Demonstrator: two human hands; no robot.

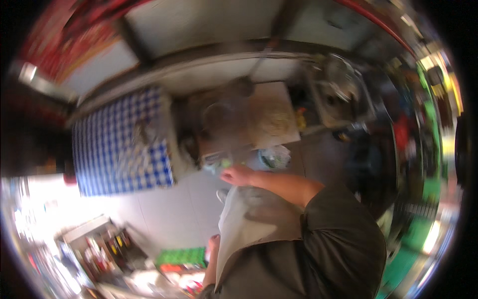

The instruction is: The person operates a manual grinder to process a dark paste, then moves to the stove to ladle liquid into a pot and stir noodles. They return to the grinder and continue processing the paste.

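My right hand (237, 175) reaches left across the front of my pale apron (242, 216), its fingers bent. It is close to the front edge of a counter, near some small blurred green items. Blur hides whether anything is in its fingers. Lower in the view, my left hand (213, 243) hangs beside the apron, mostly turned away, so its grip does not show. Beyond the right hand, a round pot (218, 116) sits in a steamy haze. A pale board (267, 91) carries yellowish food (277, 121). A clear plastic bag (275, 156) with greenish contents lies before the board.
A table with a blue-and-white checked cloth (108, 149) stands left. A ladle (244, 86) leans at the back, and a metal sink (343, 101) is at right. Below are a green crate (181, 256) and a box of bottles (119, 243). Pale tiled floor (168, 209) lies between.
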